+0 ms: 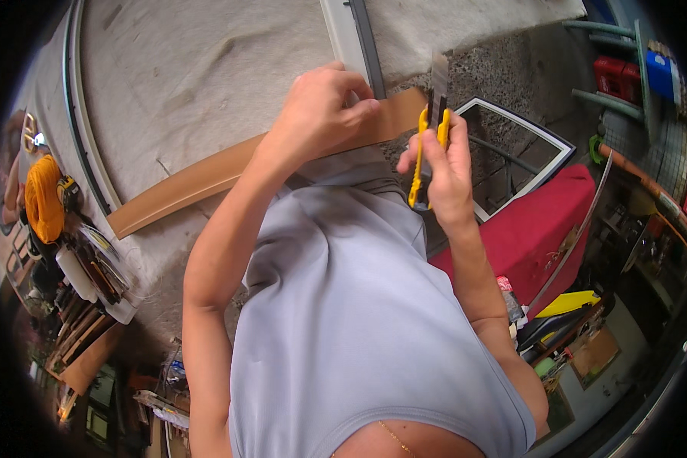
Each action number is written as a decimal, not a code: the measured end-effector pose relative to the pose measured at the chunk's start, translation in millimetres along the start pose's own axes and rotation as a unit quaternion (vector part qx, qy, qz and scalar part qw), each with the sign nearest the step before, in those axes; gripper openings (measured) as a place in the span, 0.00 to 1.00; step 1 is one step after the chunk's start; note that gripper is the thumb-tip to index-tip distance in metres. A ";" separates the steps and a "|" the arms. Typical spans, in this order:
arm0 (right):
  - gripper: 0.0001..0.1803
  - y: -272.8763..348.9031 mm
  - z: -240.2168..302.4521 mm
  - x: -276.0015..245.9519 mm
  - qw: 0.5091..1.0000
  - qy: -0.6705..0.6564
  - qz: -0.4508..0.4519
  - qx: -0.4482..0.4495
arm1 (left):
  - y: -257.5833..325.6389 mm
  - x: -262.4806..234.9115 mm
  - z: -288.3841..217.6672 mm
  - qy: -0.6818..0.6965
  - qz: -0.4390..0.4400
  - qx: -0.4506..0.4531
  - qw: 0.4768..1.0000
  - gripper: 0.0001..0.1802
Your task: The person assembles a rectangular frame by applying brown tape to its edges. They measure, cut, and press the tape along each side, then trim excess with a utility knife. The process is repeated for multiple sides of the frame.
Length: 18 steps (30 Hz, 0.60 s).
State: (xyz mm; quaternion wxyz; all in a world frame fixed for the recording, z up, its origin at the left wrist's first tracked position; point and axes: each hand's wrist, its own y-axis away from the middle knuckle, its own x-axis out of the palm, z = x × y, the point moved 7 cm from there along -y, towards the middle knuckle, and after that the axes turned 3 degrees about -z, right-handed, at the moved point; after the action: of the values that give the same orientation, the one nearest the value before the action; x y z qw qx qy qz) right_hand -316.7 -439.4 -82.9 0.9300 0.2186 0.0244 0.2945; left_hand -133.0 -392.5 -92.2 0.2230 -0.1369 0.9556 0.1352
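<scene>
My right hand [446,172] is closed around a yellow and black utility knife [420,179]. Its long blade extends and points away from me, just past the right end of a brown strip. That long brown strip [195,179] lies slantwise in front of my body, along the near edge of the cloth-covered surface. Over the strip's right part, my left hand [324,111] has its fingers curled in and its thumb towards the strip. What those fingers hold, if anything, is hidden. Just beyond the left hand runs a white and dark grey frame bar [347,38].
A pale cloth [198,69] covers the work surface, with another frame bar [76,99] at left. At right are a white-edged frame [546,130], a red cloth [527,229] and a rack [641,76]. An orange cord coil [44,198] and tools crowd the left.
</scene>
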 end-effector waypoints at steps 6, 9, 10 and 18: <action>0.29 20.2 6.1 21.6 0.958 0.286 0.010 -0.011 | -2.7 -0.1 2.4 0.012 0.012 -0.017 1.000 0.12; 0.34 22.2 10.2 34.3 0.948 0.309 0.061 -0.054 | -2.2 -0.5 3.2 0.016 0.015 -0.034 0.999 0.12; 0.35 23.1 11.8 38.1 0.946 0.307 0.072 -0.070 | -2.3 -0.5 3.2 0.016 0.013 -0.035 0.999 0.12; 0.31 21.7 6.5 37.9 0.940 0.322 0.048 -0.106 | -2.0 -1.0 2.9 0.018 0.011 -0.029 0.999 0.12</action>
State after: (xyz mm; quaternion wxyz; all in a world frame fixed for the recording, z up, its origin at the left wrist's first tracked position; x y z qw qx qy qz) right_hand -296.0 -404.9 -64.7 0.8751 0.0128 0.2803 0.3943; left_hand -130.3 -393.3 -94.6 0.1998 -0.1352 0.9567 0.1629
